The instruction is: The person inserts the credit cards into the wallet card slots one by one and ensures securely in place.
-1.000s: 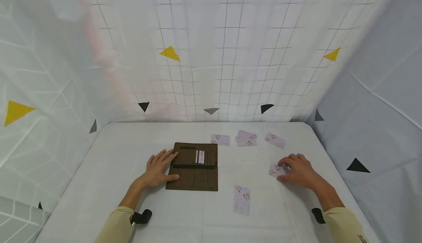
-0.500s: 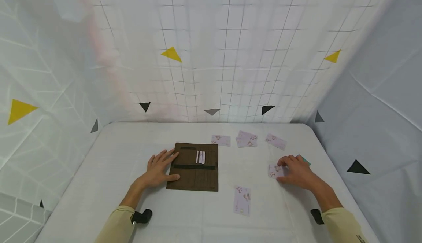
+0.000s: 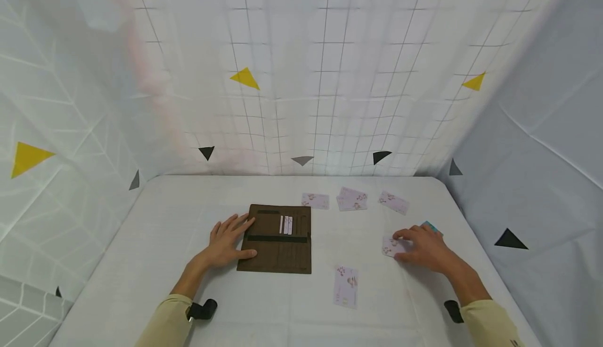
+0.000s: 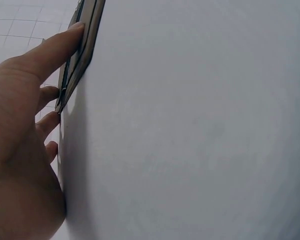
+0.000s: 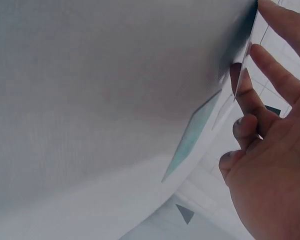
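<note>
Behind your work hangs a white sheet with thin grid lines, and below it stands the white-covered table. On it, before your left side, lies the unfolded brown wallet with a dark middle band. Your left hand rests on its left edge, fingers spread and straight, the thumb on the near half. Your right hand has thumb and fingers bent and pinches a pale pink flower-printed card, tilted. Beyond this hand lies a teal card. One upright pink card is between wallet and right hand; a single card, an overlapping group and a slanted card lie farther away. Narrow card strips show in the wallet's upper half. The cards' printing is too small to read.
</note>
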Demonstrator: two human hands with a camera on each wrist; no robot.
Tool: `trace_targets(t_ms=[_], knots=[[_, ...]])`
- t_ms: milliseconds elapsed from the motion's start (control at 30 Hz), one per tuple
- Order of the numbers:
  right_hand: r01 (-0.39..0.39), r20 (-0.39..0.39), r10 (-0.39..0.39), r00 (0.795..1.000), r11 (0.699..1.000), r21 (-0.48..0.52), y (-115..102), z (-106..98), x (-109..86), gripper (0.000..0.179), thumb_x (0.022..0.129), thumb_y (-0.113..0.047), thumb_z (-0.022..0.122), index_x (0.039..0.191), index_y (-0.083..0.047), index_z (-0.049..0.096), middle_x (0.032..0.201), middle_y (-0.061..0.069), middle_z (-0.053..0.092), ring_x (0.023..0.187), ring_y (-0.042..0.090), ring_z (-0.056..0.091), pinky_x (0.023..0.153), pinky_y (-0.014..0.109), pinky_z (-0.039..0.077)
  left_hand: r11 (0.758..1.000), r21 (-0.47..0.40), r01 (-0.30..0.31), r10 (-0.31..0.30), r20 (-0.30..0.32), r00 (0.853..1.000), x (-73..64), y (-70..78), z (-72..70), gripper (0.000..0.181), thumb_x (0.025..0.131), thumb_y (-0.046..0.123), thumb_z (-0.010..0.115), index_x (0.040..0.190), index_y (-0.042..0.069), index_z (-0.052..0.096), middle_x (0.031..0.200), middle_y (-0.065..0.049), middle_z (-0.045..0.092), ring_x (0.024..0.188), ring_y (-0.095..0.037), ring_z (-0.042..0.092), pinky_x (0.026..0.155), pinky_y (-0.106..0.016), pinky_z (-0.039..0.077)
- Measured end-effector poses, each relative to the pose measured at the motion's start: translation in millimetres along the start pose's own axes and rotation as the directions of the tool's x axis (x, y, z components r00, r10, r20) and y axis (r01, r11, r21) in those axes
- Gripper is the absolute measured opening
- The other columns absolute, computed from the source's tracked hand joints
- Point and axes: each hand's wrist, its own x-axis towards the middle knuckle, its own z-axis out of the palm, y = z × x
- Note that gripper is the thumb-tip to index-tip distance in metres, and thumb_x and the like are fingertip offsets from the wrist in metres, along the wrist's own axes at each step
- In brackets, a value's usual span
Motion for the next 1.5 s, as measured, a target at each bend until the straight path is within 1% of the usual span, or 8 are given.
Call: trace_targets(t_ms=[200,500,667,767,833,1000,1167,1500], knots=[[0.019,0.035,-0.019,0.999,1.0,0.006,-1.8,-3.3,-1.3,0.05,0.075,-0.041,0.087,0.118,-0.021,0.072,0.116,0.009,0.068,0.107,0.033,0.05,0.084,0.063,0.038,1.0,0.01,-0.001,0.001,-0.007,1.0,-0.5,-1.7,-0.3,0.089,0.086,0.048,0.076,0.157,0.012,0.036,0.164,-0.014,0.026,0.151,-0.043,0.014,0.112,-0.071,0.002],[0.023,0.032,-0.023,0.999,1.0,0.01,2.1,2.4,-3.0,0.052,0.072,-0.03,0.09,0.12,-0.024,0.069,0.115,0.004,0.065,0.108,0.033,0.049,0.085,0.061,0.036,1.0,0.016,0.006,-0.006,0.002,1.0,0.9,-7.5,4.0,0.09,0.086,0.052,0.074,0.158,0.016,0.035,0.166,-0.01,0.025,0.152,-0.041,0.013,0.113,-0.071,0.002],[0.022,0.026,-0.022,0.999,0.999,0.029,1.6,2.2,-4.0,0.055,0.073,-0.026,0.089,0.123,-0.018,0.068,0.115,0.006,0.064,0.109,0.034,0.049,0.083,0.059,0.035,1.0,0.011,-0.005,0.005,-0.003,1.0,0.8,-5.6,2.8,0.09,0.086,0.051,0.075,0.158,0.015,0.035,0.166,-0.011,0.025,0.152,-0.041,0.013,0.113,-0.07,0.001],[0.03,0.013,-0.031,0.999,0.999,0.027,1.5,1.3,-4.1,0.057,0.074,-0.028,0.089,0.124,-0.012,0.067,0.117,0.01,0.063,0.11,0.037,0.049,0.083,0.06,0.035,1.0,0.006,-0.01,0.01,-0.006,1.0,0.4,-4.3,1.7,0.09,0.086,0.05,0.075,0.158,0.015,0.035,0.165,-0.012,0.025,0.152,-0.041,0.013,0.113,-0.07,0.001],[0.027,0.006,-0.027,1.0,0.999,0.021,2.0,1.4,-4.0,0.057,0.074,-0.029,0.088,0.125,-0.012,0.068,0.119,0.009,0.063,0.111,0.036,0.049,0.085,0.061,0.035,1.0,0.005,-0.01,0.01,-0.006,1.0,0.2,-3.8,1.3,0.089,0.086,0.05,0.075,0.158,0.015,0.035,0.165,-0.012,0.025,0.152,-0.041,0.013,0.113,-0.07,0.001],[0.027,0.005,-0.027,1.0,1.0,0.012,3.6,1.9,-4.2,0.056,0.076,-0.037,0.087,0.126,-0.02,0.068,0.118,0.005,0.062,0.111,0.034,0.048,0.084,0.058,0.036,1.0,0.009,-0.003,0.003,-0.005,1.0,0.4,-4.3,1.9,0.089,0.086,0.05,0.075,0.158,0.016,0.035,0.165,-0.011,0.025,0.152,-0.041,0.013,0.113,-0.07,0.002],[0.031,0.006,-0.031,1.0,0.999,-0.009,4.5,1.4,-4.2,0.058,0.076,-0.046,0.085,0.128,-0.027,0.068,0.116,0.005,0.062,0.106,0.03,0.049,0.077,0.053,0.035,1.0,0.019,-0.004,0.004,-0.007,1.0,0.4,-5.3,3.4,0.089,0.086,0.051,0.074,0.158,0.015,0.035,0.165,-0.011,0.026,0.151,-0.042,0.014,0.113,-0.071,0.003],[0.037,-0.01,-0.038,0.999,0.999,-0.028,0.7,0.3,-3.4,0.059,0.077,-0.05,0.084,0.131,-0.032,0.066,0.112,0.002,0.061,0.098,0.025,0.048,0.077,0.05,0.035,1.0,0.009,-0.005,0.005,-0.002,1.0,0.5,-1.0,0.2,0.089,0.086,0.049,0.076,0.158,0.014,0.036,0.165,-0.012,0.026,0.151,-0.042,0.014,0.113,-0.071,0.002]])
